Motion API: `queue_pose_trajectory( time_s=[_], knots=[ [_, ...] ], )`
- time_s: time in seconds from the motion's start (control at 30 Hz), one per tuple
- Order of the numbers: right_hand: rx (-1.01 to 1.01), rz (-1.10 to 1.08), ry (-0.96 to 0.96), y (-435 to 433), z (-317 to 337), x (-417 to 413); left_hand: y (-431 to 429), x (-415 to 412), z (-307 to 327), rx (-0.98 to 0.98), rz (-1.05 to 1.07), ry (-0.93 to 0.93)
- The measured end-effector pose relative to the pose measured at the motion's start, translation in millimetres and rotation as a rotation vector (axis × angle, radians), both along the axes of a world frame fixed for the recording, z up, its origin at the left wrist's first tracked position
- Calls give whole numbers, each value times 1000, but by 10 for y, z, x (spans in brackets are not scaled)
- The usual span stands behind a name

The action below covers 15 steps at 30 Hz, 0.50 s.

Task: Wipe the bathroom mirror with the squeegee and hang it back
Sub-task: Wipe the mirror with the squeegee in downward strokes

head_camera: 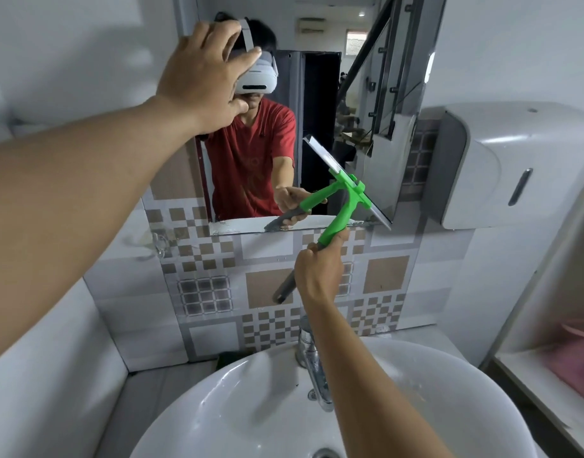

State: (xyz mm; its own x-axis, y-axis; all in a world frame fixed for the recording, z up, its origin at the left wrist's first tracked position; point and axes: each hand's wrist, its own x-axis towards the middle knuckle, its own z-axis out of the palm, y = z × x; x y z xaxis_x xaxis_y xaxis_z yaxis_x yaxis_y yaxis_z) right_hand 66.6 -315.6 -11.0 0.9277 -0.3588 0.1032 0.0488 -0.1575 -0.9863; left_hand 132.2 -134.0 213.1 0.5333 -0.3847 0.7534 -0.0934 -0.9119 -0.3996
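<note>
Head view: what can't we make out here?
- Squeegee blade contact with the mirror: angle leaves it unclear.
- Left hand palm: turned away, touch on glass unconfirmed.
- Hanging hook for the squeegee: cannot be told.
- Pink item at right: blurred, cut by edge.
- Sink drain: cut by bottom edge.

The left hand [204, 77] blocks part of the mirror [360, 104], whose top runs off the upper edge. The right hand [318, 271] hides the squeegee [342, 206] grip's middle. The basin [251, 401] is cropped below; pink items [571, 361] at right blur beyond recognition.
</note>
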Motion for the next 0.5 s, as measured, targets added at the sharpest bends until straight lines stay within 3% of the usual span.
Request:
queue_pose_trajectory(
  time_s=[0.5],
  knots=[
    [219,87,9,717,-135,-28,60,75,-9,10,-11,-43]
  ],
)
